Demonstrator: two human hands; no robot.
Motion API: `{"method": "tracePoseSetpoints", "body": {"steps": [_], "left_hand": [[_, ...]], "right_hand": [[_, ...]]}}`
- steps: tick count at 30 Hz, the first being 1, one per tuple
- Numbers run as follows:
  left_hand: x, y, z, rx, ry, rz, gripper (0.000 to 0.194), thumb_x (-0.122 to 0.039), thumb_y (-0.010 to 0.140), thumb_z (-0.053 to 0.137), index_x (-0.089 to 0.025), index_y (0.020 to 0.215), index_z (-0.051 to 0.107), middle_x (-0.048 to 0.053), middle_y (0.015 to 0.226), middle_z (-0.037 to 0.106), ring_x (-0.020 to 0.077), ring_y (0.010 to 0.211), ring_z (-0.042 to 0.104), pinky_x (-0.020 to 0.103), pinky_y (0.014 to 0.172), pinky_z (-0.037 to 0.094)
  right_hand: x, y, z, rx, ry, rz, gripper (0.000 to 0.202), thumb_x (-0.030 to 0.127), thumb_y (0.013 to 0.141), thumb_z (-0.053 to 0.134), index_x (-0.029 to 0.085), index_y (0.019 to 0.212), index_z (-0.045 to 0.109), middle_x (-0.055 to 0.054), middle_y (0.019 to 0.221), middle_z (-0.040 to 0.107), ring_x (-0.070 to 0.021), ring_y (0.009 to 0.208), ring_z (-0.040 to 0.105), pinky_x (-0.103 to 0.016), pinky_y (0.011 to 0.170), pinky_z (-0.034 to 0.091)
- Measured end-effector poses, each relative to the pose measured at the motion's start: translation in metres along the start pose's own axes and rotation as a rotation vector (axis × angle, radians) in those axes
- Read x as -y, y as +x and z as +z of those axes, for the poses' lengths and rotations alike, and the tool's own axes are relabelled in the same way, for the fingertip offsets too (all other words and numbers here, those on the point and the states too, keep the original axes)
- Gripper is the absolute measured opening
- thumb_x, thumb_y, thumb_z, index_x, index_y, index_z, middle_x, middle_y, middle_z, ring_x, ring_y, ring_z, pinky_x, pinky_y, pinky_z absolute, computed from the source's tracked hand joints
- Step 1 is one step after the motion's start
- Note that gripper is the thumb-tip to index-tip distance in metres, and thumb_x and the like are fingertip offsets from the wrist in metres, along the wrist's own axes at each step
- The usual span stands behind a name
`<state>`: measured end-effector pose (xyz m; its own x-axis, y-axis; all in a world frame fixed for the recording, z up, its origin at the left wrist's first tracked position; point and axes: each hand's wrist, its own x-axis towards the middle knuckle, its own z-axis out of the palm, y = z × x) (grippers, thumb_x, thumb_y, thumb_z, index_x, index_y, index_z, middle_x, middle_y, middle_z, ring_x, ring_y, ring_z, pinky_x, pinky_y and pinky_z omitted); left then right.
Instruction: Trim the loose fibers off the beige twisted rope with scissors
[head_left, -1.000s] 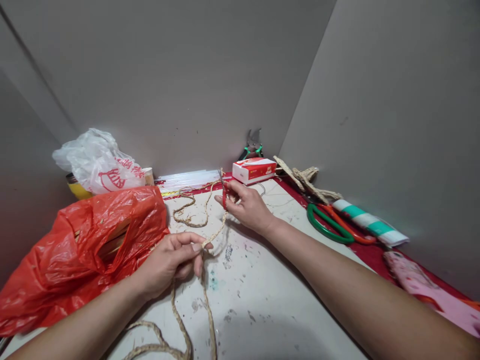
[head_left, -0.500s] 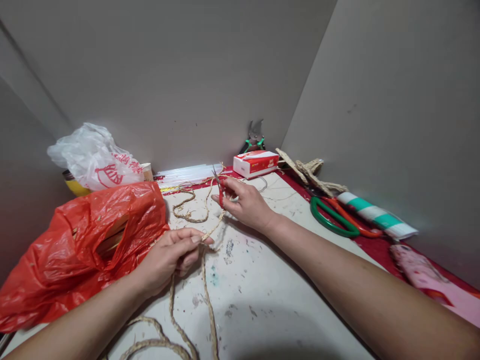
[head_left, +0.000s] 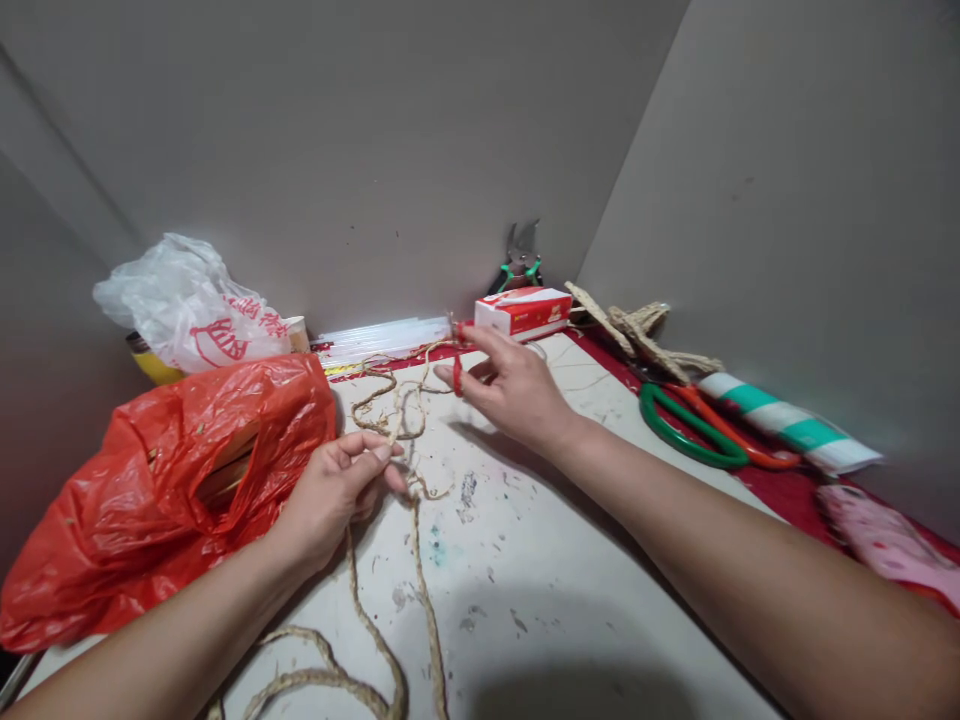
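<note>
My left hand [head_left: 337,490] pinches a braided straw rope [head_left: 430,600] between thumb and fingers. A short end sticks up above the fingertips, and long strands hang down over the table toward me. On my right hand [head_left: 517,385], thumb and fingers sit in the red handle loops of small scissors [head_left: 457,376]. Those loops are spread apart, and the blades are hard to make out. The scissors are beyond the pinched rope end and apart from it. A thinner stretch of cord lies in loops on the table behind my left hand.
A red plastic bag [head_left: 180,480] sits at left, a white bag [head_left: 195,310] behind it. Clear sticks [head_left: 382,338], a tissue pack [head_left: 525,312] and pruning shears [head_left: 520,258] line the back. Large green-and-orange-handled scissors [head_left: 694,435], straw braids [head_left: 637,325] and a striped roll [head_left: 795,425] lie right.
My right hand has drawn away from the rope with the scissors, whose handles have spread. My left hand still pinches the rope, its free end now pointing up. The view has shifted slightly.
</note>
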<state>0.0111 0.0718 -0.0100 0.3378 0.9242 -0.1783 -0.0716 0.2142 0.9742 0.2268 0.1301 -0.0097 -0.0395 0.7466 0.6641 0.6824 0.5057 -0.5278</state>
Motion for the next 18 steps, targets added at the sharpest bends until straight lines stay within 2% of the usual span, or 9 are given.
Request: {"method": "tracePoseSetpoints", "body": {"steps": [2, 4, 7, 9, 11, 13, 18], "left_hand": [[0.001, 0.003, -0.002, -0.094, -0.036, 0.041, 0.019, -0.031, 0.082, 0.062, -0.012, 0.086, 0.059, 0.002, 0.065, 0.065, 0.0011, 0.038, 0.024, 0.018, 0.037, 0.013], [0.002, 0.004, -0.004, -0.157, -0.06, 0.063, 0.018, -0.029, 0.08, 0.063, -0.012, 0.085, 0.059, 0.002, 0.066, 0.066, 0.0012, 0.037, 0.024, 0.017, 0.037, 0.014], [0.001, 0.006, -0.004, -0.225, -0.075, 0.095, 0.018, -0.028, 0.079, 0.064, -0.013, 0.087, 0.058, 0.003, 0.065, 0.067, 0.0012, 0.036, 0.024, 0.016, 0.036, 0.015], [0.0, 0.007, -0.004, -0.252, -0.078, 0.099, 0.019, -0.027, 0.077, 0.065, -0.012, 0.088, 0.059, 0.003, 0.065, 0.067, 0.0011, 0.036, 0.024, 0.016, 0.036, 0.015], [0.001, 0.008, -0.004, -0.262, -0.069, 0.103, 0.02, -0.027, 0.076, 0.066, -0.012, 0.088, 0.059, 0.004, 0.065, 0.067, 0.0011, 0.036, 0.024, 0.016, 0.036, 0.015], [0.001, 0.01, -0.004, -0.276, -0.047, 0.117, 0.021, -0.028, 0.076, 0.066, -0.012, 0.088, 0.059, 0.004, 0.066, 0.068, 0.0011, 0.036, 0.025, 0.016, 0.035, 0.014], [0.002, 0.01, -0.004, -0.335, 0.095, 0.178, 0.02, -0.029, 0.075, 0.067, -0.012, 0.084, 0.06, 0.004, 0.068, 0.069, 0.002, 0.037, 0.033, 0.016, 0.036, 0.022]], "right_hand": [[0.004, 0.0, -0.003, -0.064, 0.051, -0.036, 0.032, 0.04, 0.081, 0.058, 0.019, 0.106, 0.057, -0.009, 0.102, 0.064, -0.0167, 0.073, 0.059, -0.031, 0.067, 0.044], [0.011, -0.003, -0.005, -0.033, 0.045, -0.079, 0.022, 0.036, 0.081, 0.056, 0.018, 0.093, 0.059, -0.007, 0.088, 0.064, -0.0157, 0.069, 0.056, -0.028, 0.063, 0.042], [0.021, -0.009, -0.005, 0.236, -0.06, -0.154, 0.016, 0.031, 0.079, 0.053, 0.018, 0.069, 0.055, -0.002, 0.068, 0.057, -0.0132, 0.061, 0.048, -0.026, 0.058, 0.034], [0.026, -0.013, -0.005, 0.436, -0.157, -0.183, 0.018, 0.031, 0.078, 0.052, 0.018, 0.065, 0.054, -0.001, 0.064, 0.056, -0.0123, 0.058, 0.044, -0.026, 0.056, 0.029], [0.029, -0.015, -0.004, 0.567, -0.249, -0.186, 0.02, 0.034, 0.077, 0.051, 0.018, 0.065, 0.055, -0.001, 0.064, 0.056, -0.012, 0.056, 0.041, -0.026, 0.054, 0.024], [0.031, -0.015, -0.004, 0.614, -0.322, -0.176, 0.023, 0.037, 0.077, 0.05, 0.018, 0.064, 0.055, -0.002, 0.064, 0.058, -0.0122, 0.056, 0.04, -0.027, 0.053, 0.02], [0.033, -0.014, -0.007, 0.627, -0.408, -0.189, 0.028, 0.042, 0.077, 0.047, 0.019, 0.064, 0.056, -0.002, 0.064, 0.06, -0.0128, 0.055, 0.041, -0.028, 0.052, 0.017]]}}
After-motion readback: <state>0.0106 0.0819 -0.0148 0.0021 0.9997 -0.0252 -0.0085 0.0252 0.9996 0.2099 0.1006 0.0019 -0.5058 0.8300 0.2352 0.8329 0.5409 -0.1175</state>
